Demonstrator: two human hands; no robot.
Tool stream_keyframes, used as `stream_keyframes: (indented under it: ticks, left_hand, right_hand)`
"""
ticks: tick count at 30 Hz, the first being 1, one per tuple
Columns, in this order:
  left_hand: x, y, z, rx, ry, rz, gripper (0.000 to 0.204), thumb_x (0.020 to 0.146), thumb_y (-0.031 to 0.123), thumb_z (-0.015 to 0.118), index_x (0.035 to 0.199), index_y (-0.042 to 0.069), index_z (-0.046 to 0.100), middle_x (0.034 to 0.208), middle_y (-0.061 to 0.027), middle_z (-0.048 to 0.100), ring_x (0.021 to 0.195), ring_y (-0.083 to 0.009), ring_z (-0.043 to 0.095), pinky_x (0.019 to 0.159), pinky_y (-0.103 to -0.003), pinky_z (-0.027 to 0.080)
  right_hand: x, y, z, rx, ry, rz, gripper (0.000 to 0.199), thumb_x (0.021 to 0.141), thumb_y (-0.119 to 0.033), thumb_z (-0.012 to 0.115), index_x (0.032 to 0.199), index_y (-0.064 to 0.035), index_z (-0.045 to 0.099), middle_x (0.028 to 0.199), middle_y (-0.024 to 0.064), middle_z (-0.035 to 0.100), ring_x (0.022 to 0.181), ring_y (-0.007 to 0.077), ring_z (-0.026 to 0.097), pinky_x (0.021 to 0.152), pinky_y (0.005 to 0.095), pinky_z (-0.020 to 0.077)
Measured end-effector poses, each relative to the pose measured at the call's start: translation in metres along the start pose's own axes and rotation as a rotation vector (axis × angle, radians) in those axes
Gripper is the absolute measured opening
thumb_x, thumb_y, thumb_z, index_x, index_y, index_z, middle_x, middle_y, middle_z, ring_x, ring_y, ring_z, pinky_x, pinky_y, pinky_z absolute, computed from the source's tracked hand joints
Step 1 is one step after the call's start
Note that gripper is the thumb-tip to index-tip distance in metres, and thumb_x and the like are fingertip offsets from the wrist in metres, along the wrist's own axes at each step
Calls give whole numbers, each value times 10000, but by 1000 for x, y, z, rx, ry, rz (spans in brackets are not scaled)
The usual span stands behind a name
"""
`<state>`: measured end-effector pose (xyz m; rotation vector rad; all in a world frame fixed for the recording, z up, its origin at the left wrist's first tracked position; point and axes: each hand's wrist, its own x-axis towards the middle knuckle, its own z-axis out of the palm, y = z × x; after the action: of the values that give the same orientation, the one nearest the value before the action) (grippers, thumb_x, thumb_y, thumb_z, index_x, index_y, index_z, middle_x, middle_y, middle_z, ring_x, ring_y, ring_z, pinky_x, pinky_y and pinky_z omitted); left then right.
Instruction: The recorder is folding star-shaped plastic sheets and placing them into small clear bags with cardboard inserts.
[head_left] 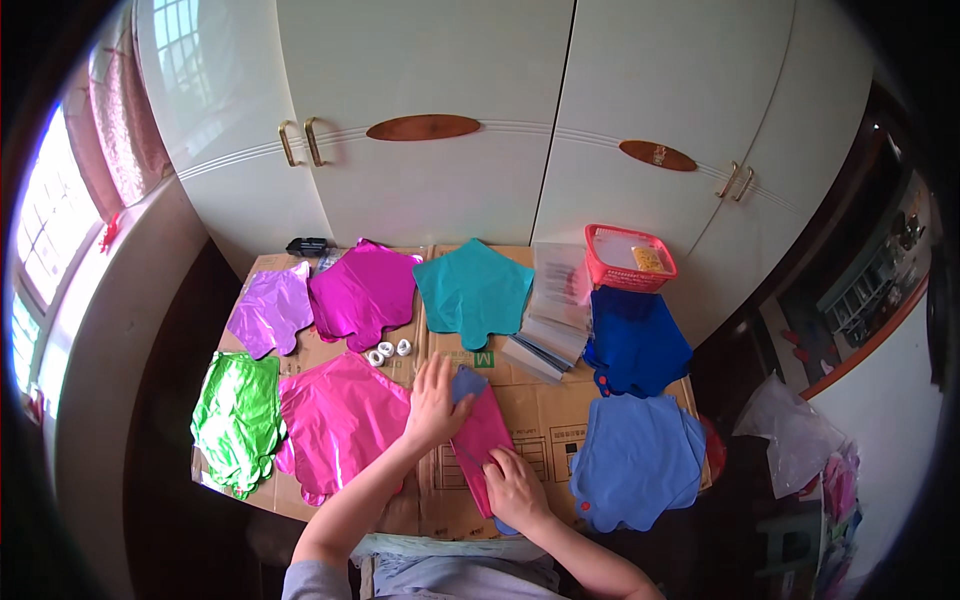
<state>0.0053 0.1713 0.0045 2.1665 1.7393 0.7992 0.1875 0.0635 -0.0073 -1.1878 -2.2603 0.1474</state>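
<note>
My left hand (433, 400) lies flat on the upper end of a folded strip of foil balloons (480, 432), pink over blue, in the middle of the cardboard sheet (535, 400). My right hand (515, 488) presses the lower end of the same strip with fingers spread. Both palms rest on it. A pink foil balloon (345, 420) lies just left of my left hand.
Flat foil balloons ring the cardboard: green (238, 420), lilac (270, 310), magenta (362, 290), teal (473, 290), dark blue (635, 340), light blue (635, 460). Clear bags (555, 320), white tape rolls (388, 350), a red basket (628, 257) sit behind. White cupboard doors (450, 180) stand beyond.
</note>
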Motion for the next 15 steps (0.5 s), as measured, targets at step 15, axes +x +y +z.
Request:
stream_keyframes:
  ticks: [15]
  left_hand:
    - [-53,17,-17,90,-237,-91,489,664,311,755,994,27,531,777,-104,636,942,-287,564,792,-442,407]
  right_hand:
    - [1,-1,-8,22,-84,-17,376,823,-119,523,1188,-62,592,1209,135,540,1183,297,461,1028,387,385]
